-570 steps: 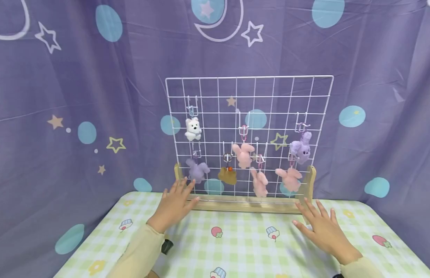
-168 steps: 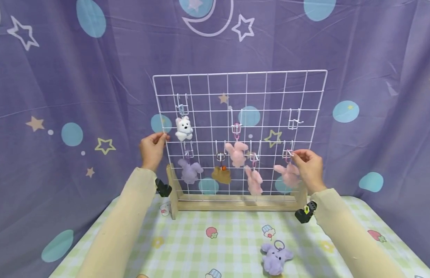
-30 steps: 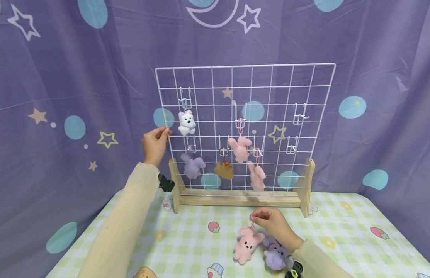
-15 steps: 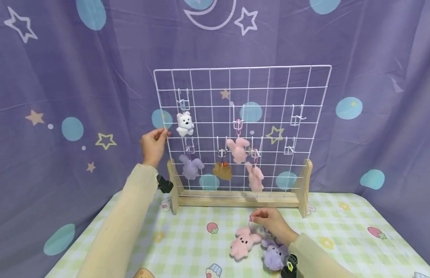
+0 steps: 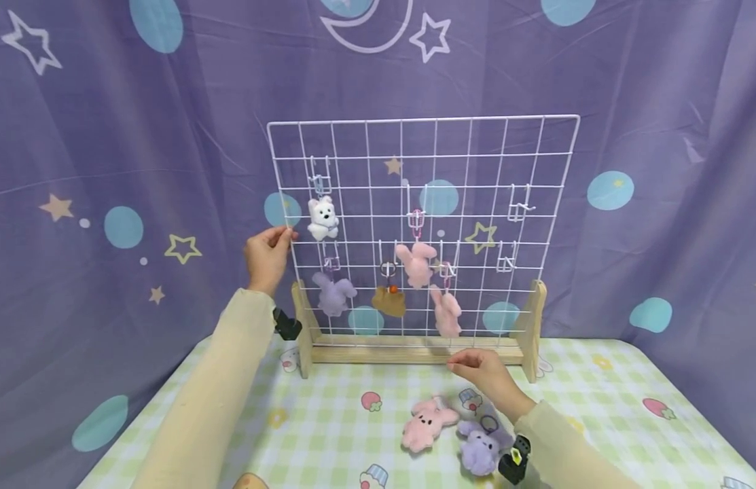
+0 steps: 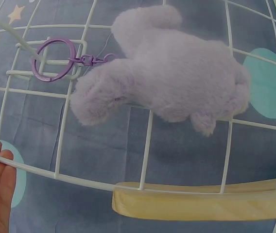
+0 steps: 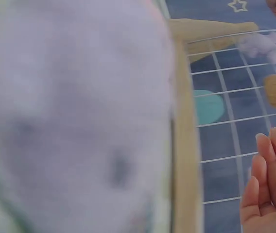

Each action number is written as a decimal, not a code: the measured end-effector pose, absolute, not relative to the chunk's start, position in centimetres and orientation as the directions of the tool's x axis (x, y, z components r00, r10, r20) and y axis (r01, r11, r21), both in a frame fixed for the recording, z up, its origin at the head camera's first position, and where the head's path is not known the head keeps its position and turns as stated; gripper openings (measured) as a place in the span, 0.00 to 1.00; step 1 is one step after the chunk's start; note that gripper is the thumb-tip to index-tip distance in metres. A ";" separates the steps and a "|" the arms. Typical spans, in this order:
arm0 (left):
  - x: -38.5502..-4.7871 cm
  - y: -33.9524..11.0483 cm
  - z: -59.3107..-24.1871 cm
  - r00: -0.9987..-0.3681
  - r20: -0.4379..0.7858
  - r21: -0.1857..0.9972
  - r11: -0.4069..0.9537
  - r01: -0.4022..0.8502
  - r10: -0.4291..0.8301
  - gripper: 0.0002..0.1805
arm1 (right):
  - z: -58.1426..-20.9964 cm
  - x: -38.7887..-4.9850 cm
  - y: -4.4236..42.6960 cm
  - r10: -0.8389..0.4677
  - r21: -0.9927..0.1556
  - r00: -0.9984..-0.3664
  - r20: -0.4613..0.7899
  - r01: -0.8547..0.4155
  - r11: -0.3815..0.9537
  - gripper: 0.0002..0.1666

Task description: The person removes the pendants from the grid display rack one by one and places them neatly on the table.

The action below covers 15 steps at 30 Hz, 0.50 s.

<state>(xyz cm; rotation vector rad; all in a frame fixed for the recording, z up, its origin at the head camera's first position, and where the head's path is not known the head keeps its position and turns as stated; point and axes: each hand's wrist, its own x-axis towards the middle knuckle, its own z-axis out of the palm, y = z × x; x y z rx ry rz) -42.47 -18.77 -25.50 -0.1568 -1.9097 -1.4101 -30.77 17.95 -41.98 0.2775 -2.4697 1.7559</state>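
Observation:
At the left side of the white wire grid rack (image 5: pixel 435 119), my left hand (image 5: pixel 267 259) pinches the edge wire between thumb and fingers. My right hand (image 5: pixel 484 380) hovers over the table with nothing in it, its fingers loosely bent and thumb close to the index fingertip. Below it lie a pink bunny keychain (image 5: pixel 424 428) and a purple bunny keychain (image 5: pixel 479 448), both face up on the cloth. Still hanging are a white bear keychain (image 5: pixel 323 219), a second purple plush (image 6: pixel 186 68), a brown plush (image 5: pixel 389 302) and two pink bunnies (image 5: pixel 417 263).
The rack stands in a wooden base (image 5: pixel 414 353) on a green checked tablecloth (image 5: pixel 329 421). Two bare hooks (image 5: pixel 519 211) are at the rack's right side. A tan round object (image 5: pixel 250 481) pokes in at the bottom edge. A purple curtain (image 5: pixel 170 122) hangs behind.
The right hand has let go of the pink bunny's ring and risen toward the rack; that bunny now lies on the table. Both right-side hooks lost their plushes earlier. The left hand keeps its grip.

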 end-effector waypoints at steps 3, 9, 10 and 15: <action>-42.4 -18.8 -25.4 -0.711 0.625 0.772 0.391 0.501 -0.323 0.14 | -40.6 -31.4 17.9 -0.048 -0.916 -0.968 0.245 -0.248 0.316 0.10; -42.4 -18.8 -25.4 -0.709 0.626 0.771 0.391 0.502 -0.325 0.14 | -37.2 -33.0 17.7 0.051 -0.881 -0.931 0.361 -0.322 0.346 0.12; -42.4 -18.8 -25.4 -0.710 0.625 0.772 0.391 0.501 -0.325 0.14 | -36.6 -33.4 17.6 0.066 -0.875 -0.923 0.379 -0.334 0.349 0.12; -42.3 -18.8 -25.4 -0.711 0.623 0.773 0.393 0.498 -0.325 0.14 | -34.4 -35.1 17.4 0.152 -0.850 -0.867 0.475 -0.407 0.334 0.11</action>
